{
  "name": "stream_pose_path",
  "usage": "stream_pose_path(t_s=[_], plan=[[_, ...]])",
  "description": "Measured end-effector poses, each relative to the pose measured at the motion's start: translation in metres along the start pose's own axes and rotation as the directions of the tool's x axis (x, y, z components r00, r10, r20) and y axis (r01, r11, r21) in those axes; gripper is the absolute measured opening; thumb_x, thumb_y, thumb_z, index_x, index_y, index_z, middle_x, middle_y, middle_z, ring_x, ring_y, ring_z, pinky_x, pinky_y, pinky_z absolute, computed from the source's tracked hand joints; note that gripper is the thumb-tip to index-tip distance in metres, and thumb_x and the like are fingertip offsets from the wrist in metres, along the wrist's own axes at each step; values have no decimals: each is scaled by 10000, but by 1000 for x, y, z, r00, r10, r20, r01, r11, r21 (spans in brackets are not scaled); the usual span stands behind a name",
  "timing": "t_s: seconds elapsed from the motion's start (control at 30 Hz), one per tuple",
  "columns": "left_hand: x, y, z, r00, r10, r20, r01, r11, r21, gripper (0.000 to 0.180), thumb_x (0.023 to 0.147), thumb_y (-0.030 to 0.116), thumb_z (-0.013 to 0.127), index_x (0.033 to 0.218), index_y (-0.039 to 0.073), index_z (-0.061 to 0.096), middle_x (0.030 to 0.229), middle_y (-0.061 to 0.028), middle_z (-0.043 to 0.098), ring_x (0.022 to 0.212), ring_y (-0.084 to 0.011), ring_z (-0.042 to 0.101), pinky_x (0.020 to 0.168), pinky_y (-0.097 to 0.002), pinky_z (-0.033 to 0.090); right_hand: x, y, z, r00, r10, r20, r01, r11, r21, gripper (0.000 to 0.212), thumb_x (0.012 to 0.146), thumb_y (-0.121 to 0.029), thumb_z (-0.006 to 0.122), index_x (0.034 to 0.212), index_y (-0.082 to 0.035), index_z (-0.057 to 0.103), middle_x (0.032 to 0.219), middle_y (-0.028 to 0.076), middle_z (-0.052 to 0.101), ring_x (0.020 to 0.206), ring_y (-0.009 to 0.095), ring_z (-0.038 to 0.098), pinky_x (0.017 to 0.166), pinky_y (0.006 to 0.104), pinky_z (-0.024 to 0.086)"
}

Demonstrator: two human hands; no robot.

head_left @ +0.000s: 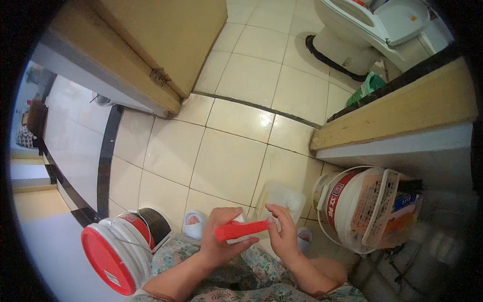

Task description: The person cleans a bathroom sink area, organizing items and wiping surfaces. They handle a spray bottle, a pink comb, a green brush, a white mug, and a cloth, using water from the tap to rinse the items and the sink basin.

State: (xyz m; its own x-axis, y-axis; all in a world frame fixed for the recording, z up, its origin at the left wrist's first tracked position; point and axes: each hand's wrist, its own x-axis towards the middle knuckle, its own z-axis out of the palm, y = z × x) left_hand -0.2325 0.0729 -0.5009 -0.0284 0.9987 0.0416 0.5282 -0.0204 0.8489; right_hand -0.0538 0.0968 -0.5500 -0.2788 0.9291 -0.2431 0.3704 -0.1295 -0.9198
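Note:
A long, narrow red object (243, 230) lies across the space between my hands, above my lap. Its kind is hard to make out; it looks like a flat, folded or rolled strip. My left hand (217, 240) is closed round its left end, with the thumb below. At the other end, my right hand (285, 235) has its fingers against the tip and seems to pinch it. Just beyond my hands stands a translucent plastic jug (284, 196), partly hidden by my right hand.
At my left is a white bucket with a red lid (106, 259). A white bucket (347, 204) on the right stands beside a pink perforated basket (367, 201). Slippers (193, 225) are on my feet. Ahead are a door (166, 45), a raised threshold and a toilet (347, 35).

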Motion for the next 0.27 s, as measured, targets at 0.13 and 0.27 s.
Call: stream_pose_path(t_s=[0.13, 0.27], plan=[[17, -15, 16, 991, 62, -116, -79, 985, -151, 655, 584, 174, 825, 1123, 50, 474, 1075, -146, 525, 921, -281, 546, 690, -339, 501, 1, -3, 5, 1000, 5, -28, -7, 998, -67, 332, 836, -62, 515, 1167, -31, 510, 1156, 158, 505, 1058, 289, 498, 915, 332, 383], [0, -29, 17, 996, 47, -79, -54, 995, -85, 778, 605, 147, 824, 1231, 96, 365, 1180, -144, 476, 981, -258, 505, 771, -386, 456, -7, -47, -24, 978, -36, 207, 84, 969, -230, 360, 831, -82, 540, 1186, -43, 497, 1232, 144, 455, 1148, 291, 459, 967, 347, 357]])
